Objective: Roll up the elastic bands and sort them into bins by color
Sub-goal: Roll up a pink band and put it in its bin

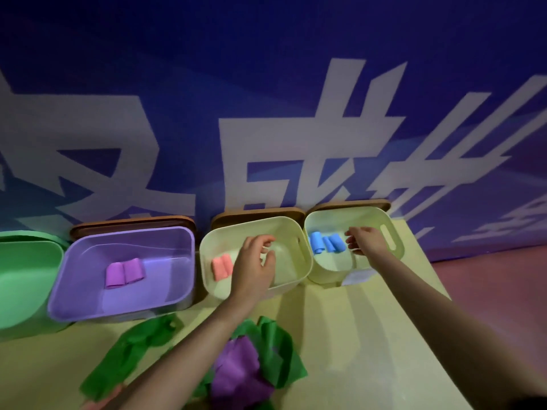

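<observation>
Lying rolled in the bins along the wall: three blue rolls (327, 243) side by side in the rightmost cream bin (393, 232), a pink roll (222, 267) in the middle cream bin (299, 261), two purple rolls (125, 272) touching each other in the purple bin (183, 261). Standing at the far left, partly cut off, a green bin (29, 276). Waiting unrolled near the front of the desk (355, 335): crumpled green bands (133, 353) with a purple band (239, 365) heaped on top. Hovering over the middle cream bin, just right of the pink roll, the left hand (254, 263), fingers loosely curled and grasping nothing visible. Reaching over the rightmost bin, just beside the blue rolls, the right hand (365, 239), fingers relaxed and apparently released, though motion blur is making the fingertips hard to read. Leaning behind the bins, brown lids (133, 221) against a blue wall (266, 54) carrying large pale characters. Showing at the right edge, reddish floor (488, 276).
</observation>
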A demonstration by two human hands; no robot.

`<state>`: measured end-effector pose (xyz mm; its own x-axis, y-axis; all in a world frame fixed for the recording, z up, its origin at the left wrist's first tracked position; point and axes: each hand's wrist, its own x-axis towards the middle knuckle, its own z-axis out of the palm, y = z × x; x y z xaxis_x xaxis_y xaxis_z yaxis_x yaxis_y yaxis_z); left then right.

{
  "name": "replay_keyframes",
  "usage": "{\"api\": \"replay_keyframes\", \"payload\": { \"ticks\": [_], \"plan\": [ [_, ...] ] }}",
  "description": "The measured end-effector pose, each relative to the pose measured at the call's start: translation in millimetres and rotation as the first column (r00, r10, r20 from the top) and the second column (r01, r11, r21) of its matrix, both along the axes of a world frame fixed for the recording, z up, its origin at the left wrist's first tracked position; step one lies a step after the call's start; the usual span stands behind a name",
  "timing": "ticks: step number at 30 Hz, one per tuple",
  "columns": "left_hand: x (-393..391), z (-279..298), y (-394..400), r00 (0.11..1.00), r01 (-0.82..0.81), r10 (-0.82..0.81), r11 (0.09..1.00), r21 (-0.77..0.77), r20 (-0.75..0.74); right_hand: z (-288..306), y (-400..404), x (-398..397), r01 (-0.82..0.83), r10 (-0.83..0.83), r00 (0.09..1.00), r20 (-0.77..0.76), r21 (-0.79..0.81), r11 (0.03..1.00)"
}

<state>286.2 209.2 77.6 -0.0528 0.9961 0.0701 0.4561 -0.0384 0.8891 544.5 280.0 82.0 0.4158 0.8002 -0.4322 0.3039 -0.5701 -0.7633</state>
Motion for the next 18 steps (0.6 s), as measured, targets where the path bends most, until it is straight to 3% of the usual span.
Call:
{"api": "replay_keyframes", "payload": {
  "ticks": [3, 6, 10, 14, 18],
  "plan": [
    [47.3, -5.8, 16.4, 0.999, 0.054, -0.054, 0.997, -0.054, 0.002, -23.6, 28.7, 35.5, -0.186, 0.226, 0.963, 0.147, -0.245, 0.952],
    [95.1, -12.3, 40.3, 0.997, 0.071, -0.071, 0.993, -0.098, 0.006, -48.5, 56.6, 49.2, -0.386, 0.539, 0.792, 0.288, -0.448, 0.806],
    [153.6, -26.7, 77.0, 0.978, 0.174, -0.198, 0.952, -0.25, -0.071, -84.3, 78.6, 54.2, -0.483, 0.686, 0.65, 0.326, -0.519, 0.705],
    [188.9, -58.3, 113.9, 0.931, 0.145, -0.287, 0.858, -0.493, -0.226, -104.2, 85.5, 57.0, -0.541, 0.696, 0.659, 0.287, -0.462, 0.703],
    [196.2, -84.3, 132.1, 0.912, 0.029, -0.254, 0.822, -0.568, -0.322, -119.6, 85.8, 64.7, -0.526, 0.638, 0.727, 0.255, -0.391, 0.756]
  ]
}}
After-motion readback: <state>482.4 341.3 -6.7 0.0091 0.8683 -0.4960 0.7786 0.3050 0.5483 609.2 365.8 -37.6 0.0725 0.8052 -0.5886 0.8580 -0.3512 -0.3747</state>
